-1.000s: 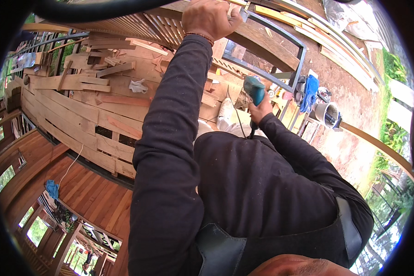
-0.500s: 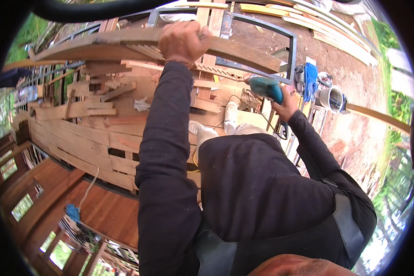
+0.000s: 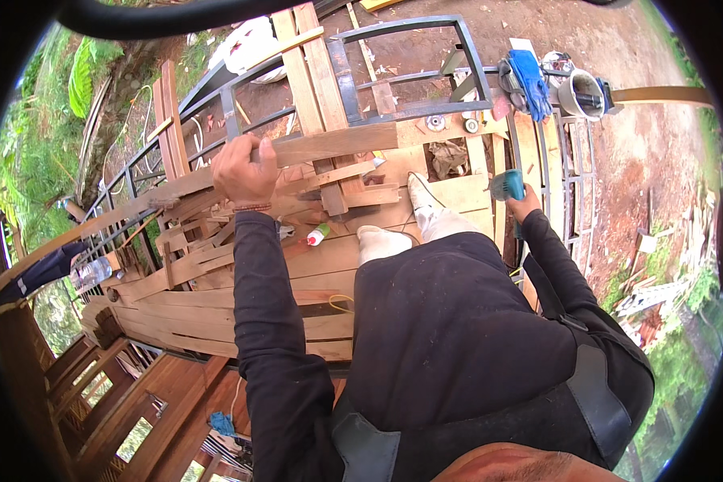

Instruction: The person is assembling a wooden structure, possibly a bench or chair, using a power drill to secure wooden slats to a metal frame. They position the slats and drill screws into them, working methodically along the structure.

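Note:
A long, slightly curved wooden board [image 3: 341, 145] runs from the upper middle down to the far left. My left hand [image 3: 247, 170] is closed over its top edge, arm stretched out. At my right side, my right hand [image 3: 525, 205] grips a teal power drill [image 3: 508, 185] by its handle, well apart from the board. The drill's bit cannot be made out. Below the board, wood offcuts [image 3: 205, 233] lie in a loose pile. A white and red bottle with a green part [image 3: 318, 234] lies on the plank deck [image 3: 317, 277].
A dark metal frame [image 3: 474, 60] stands ahead, with blue gloves [image 3: 528, 84] and a white bucket [image 3: 578, 95] to its right. Two upright-looking planks [image 3: 313, 76] cross the frame. Small discs [image 3: 435, 122] and a crumpled brown cloth [image 3: 448, 159] lie near my shoes [image 3: 423, 193].
My view has turned. The board and my left hand now sit further left and lower. The drill has drawn back to the right, away from the board; its long bit no longer shows.

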